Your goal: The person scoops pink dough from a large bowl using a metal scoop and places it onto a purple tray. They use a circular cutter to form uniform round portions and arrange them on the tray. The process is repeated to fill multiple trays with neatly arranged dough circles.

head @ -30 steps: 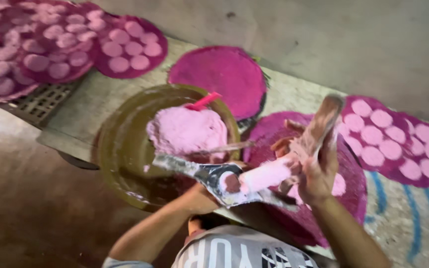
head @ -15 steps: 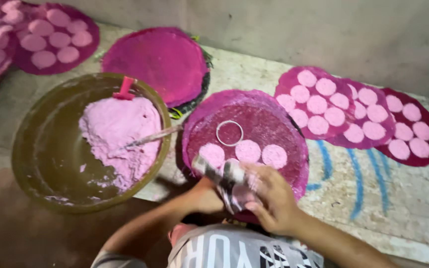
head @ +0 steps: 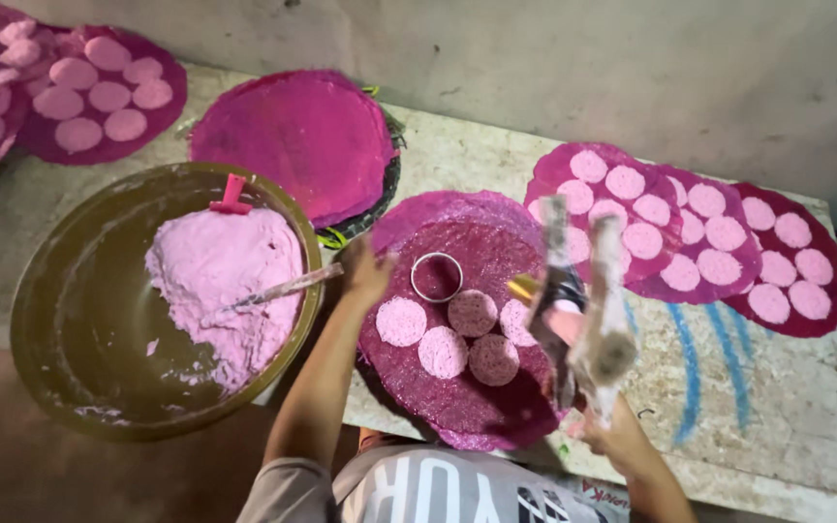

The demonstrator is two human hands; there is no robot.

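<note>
Beside the ring (head: 436,277), left hand (head: 365,274); right hand (head: 604,426) grips tool (head: 578,310).

Dim, warm light falls from above onto the stone slab (head: 748,387), leaving the floor below the brown basin (head: 70,329) in shadow. The right hand (head: 612,436) and the tool it grips are smeared by motion blur. Corners beyond the basin look slightly stretched.

A plain grey wall (head: 632,68) rises behind a mottled stone slab (head: 758,387).
</note>
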